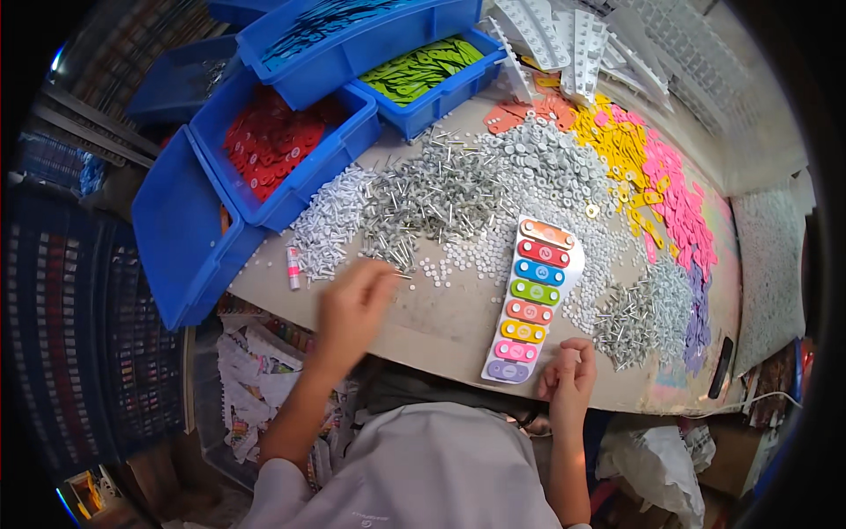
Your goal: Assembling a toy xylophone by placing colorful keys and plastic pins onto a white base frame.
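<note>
A toy xylophone (530, 300) with several coloured bars on a white base lies on the table near me. My right hand (567, 377) rests at its near end by the purple bar, fingers curled; I cannot tell whether it pinches a small part. My left hand (351, 307) is blurred and reaches toward the pile of metal nails (438, 196), fingertips at the pile's near edge. Small white plastic discs (480, 254) lie scattered between the nails and the xylophone.
Blue bins hold red bars (269, 141), green bars (421, 69) and blue bars (335, 18). Orange, yellow, pink and purple bars (665, 189) line the far right. A second nail pile (630, 322) lies right of the xylophone. White frames (564, 35) are stacked at the back. A small pink tube (293, 267) lies left.
</note>
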The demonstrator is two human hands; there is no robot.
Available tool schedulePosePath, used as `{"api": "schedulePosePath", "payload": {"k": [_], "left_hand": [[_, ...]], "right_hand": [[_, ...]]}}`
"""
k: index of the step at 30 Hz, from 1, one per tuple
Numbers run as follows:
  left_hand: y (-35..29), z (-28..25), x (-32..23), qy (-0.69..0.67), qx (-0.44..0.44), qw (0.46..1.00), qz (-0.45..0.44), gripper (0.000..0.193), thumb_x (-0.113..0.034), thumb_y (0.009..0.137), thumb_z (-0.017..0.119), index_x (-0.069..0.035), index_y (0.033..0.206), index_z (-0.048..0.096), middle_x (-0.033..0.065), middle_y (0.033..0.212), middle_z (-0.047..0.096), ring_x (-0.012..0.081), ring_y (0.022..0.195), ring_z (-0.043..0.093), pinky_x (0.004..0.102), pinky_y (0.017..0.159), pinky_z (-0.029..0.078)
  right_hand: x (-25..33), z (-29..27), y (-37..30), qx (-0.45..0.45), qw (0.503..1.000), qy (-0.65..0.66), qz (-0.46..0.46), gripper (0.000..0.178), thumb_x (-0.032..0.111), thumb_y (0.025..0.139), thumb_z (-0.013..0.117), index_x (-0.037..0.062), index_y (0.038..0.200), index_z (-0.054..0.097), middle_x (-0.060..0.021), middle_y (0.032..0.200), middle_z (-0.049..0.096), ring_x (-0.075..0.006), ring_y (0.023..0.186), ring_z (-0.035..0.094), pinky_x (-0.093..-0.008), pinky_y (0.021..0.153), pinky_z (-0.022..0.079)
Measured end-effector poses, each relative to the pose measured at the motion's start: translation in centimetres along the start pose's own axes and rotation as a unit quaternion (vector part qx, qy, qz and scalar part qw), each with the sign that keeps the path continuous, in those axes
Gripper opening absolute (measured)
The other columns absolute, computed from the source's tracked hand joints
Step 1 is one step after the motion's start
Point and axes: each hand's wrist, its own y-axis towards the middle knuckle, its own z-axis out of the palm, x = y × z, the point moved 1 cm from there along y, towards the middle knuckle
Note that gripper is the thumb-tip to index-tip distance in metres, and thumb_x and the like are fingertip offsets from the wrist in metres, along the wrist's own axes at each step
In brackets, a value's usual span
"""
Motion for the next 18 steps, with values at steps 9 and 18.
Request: {"api": "schedulePosePath", "payload": {"k": [9, 18], "left_hand": [[-1.1, -6.3, 5.6, 0.3, -0.062, 0.947, 0.097, 0.008, -0.005, 0.087, 0.074, -0.002, 0.093, 0.069, 0.0109, 0.092, 0.059, 0.0328, 0.09, 0.062, 0.0442, 0.078, 0.049], [-0.4, -6.0, 5.5, 0.316, -0.049, 0.941, 0.109, 0.009, -0.004, 0.086, 0.073, -0.001, 0.091, 0.066, 0.012, 0.094, 0.058, 0.0335, 0.093, 0.06, 0.0441, 0.081, 0.048]], "right_hand": [[4.1, -10.3, 2.7, -0.278, 0.724, -0.563, -0.285, 0.027, 0.004, 0.1, 0.058, -0.002, 0.127, 0.062, -0.0212, 0.124, 0.058, -0.0374, 0.12, 0.053, -0.0466, 0.108, 0.039], [2.2, -21.2, 4.4, -0.311, 0.701, -0.612, -0.193, 0.036, 0.009, 0.103, 0.056, 0.0022, 0.138, 0.06, -0.0212, 0.119, 0.062, -0.0374, 0.11, 0.059, -0.0436, 0.098, 0.047]]}}
